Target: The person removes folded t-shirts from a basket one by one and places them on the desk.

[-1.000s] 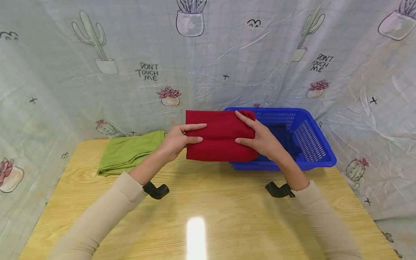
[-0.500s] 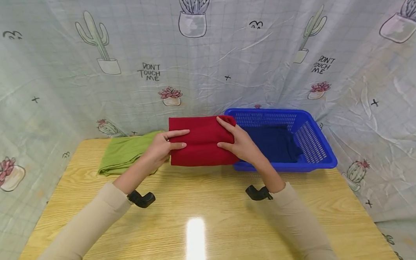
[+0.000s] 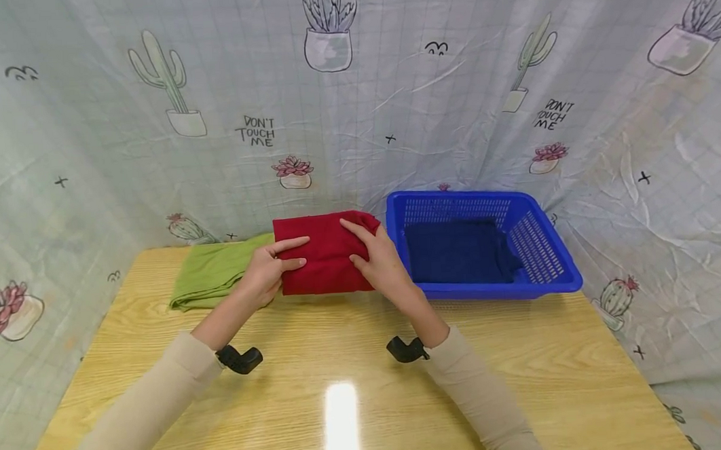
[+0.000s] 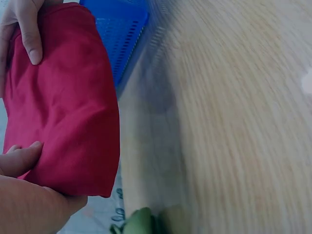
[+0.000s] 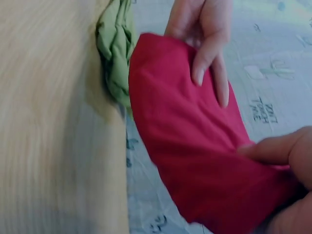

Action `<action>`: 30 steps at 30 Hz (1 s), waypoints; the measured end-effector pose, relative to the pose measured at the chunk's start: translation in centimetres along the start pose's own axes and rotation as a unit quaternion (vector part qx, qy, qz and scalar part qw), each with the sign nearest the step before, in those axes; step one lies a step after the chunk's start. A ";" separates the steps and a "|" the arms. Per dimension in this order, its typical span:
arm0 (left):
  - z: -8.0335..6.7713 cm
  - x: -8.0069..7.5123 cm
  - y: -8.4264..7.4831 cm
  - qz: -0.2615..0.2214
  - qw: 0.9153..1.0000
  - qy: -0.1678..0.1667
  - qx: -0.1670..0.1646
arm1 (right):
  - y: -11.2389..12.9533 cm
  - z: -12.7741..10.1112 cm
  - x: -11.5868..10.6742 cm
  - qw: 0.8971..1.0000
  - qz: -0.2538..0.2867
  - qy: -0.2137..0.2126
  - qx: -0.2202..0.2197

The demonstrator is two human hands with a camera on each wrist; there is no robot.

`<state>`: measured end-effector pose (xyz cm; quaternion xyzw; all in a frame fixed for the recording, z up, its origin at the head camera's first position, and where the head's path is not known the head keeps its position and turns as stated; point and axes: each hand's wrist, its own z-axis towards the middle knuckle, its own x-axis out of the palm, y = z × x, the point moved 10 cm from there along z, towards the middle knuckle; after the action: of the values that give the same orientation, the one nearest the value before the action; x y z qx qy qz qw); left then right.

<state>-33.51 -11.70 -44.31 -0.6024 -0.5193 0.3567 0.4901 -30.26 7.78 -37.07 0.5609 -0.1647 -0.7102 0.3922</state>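
A folded red cloth point(image 3: 325, 257) is held up between both hands over the back of the table, left of the basket. My left hand point(image 3: 265, 274) grips its left end, with thumb and index finger lying on the near face and other fingers behind. My right hand point(image 3: 383, 261) grips the right end in the same way. In the left wrist view the red cloth point(image 4: 73, 102) hangs above the wood, its shadow falling below. A folded green cloth point(image 3: 213, 273) lies on the table at the back left, partly behind my left hand.
To the right stands a blue plastic basket point(image 3: 547, 286) with perforated walls. Inside it lies a folded dark blue cloth point(image 3: 460, 250). The wooden table point(image 3: 309, 404) meets a curtain point(image 3: 355, 116) printed with cactus drawings at its back edge.
Both hands have carried the red cloth leftward and slightly lower, away from the basket and closer to the green cloth. The dark blue cloth in the basket is now uncovered to view.
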 end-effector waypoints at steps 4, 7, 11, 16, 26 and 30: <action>0.4 -0.9 1.1 -0.001 1.000 -0.016 -0.003 | -0.1 0.2 1.4 0.999 0.004 -0.029 0.019; 0.8 -1.4 1.8 -0.003 1.000 -0.025 -0.010 | -0.6 0.5 2.4 0.998 -0.001 -0.054 0.028; 1.6 -2.0 2.4 0.006 0.999 -0.043 -0.014 | -1.8 1.1 3.6 0.996 0.007 -0.082 0.035; 2.8 -2.9 3.0 0.029 0.998 -0.058 -0.017 | -4.5 2.2 4.8 0.991 0.057 -0.104 0.060; 5.7 -1.4 2.9 0.083 0.996 -0.036 0.005 | -10.7 3.2 5.5 0.986 0.114 -0.077 0.093; 6.5 -0.5 2.8 0.112 0.994 -0.015 -0.003 | -11.8 3.2 5.5 0.985 0.123 -0.058 0.102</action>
<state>-38.95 -10.72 -48.76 -0.6531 -0.4567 0.4169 0.4372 -37.98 10.57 -47.63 0.5310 -0.3265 -0.6674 0.4076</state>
